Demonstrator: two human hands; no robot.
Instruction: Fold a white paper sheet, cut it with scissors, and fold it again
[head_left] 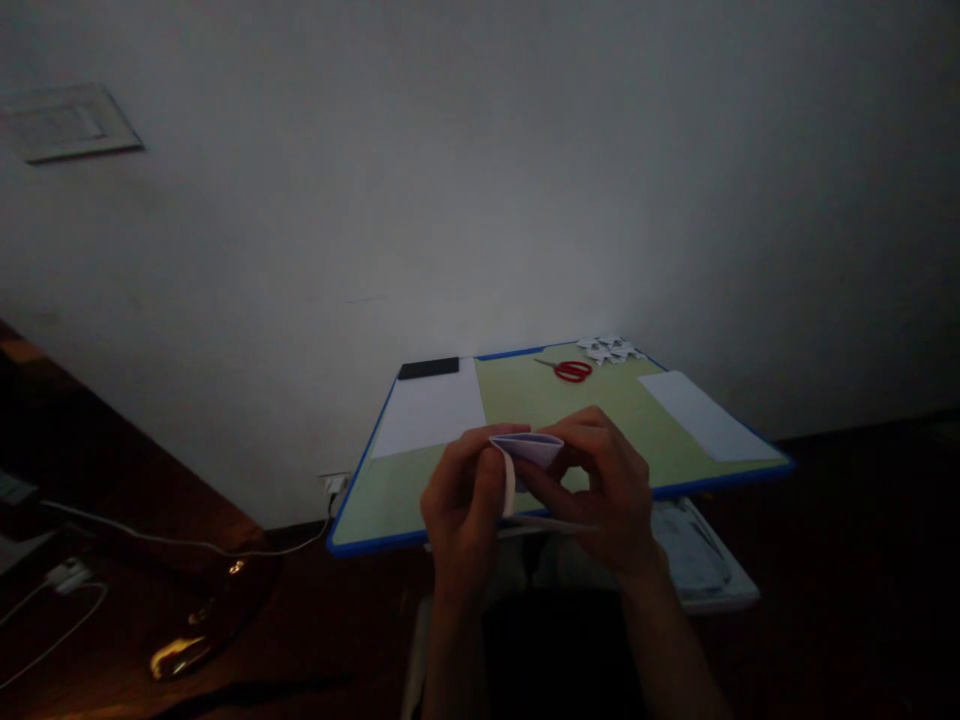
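Note:
A folded piece of white paper (537, 452) is held up between both hands, above the near edge of a green table (525, 395) with a blue rim. Its upper fold gapes a little, so a pocket shows. My left hand (466, 490) pinches its left side, thumb toward me. On the other side, my right hand (611, 490) grips it with curled fingers. The lower part of the paper is partly hidden by the fingers.
Red-handled scissors (572, 371) lie toward the table's back, near several folded white paper pieces (609, 348). White sheets lie at left (431, 408) and right (705, 415). A dark flat object (428, 368) rests at the back left corner. A wall stands behind.

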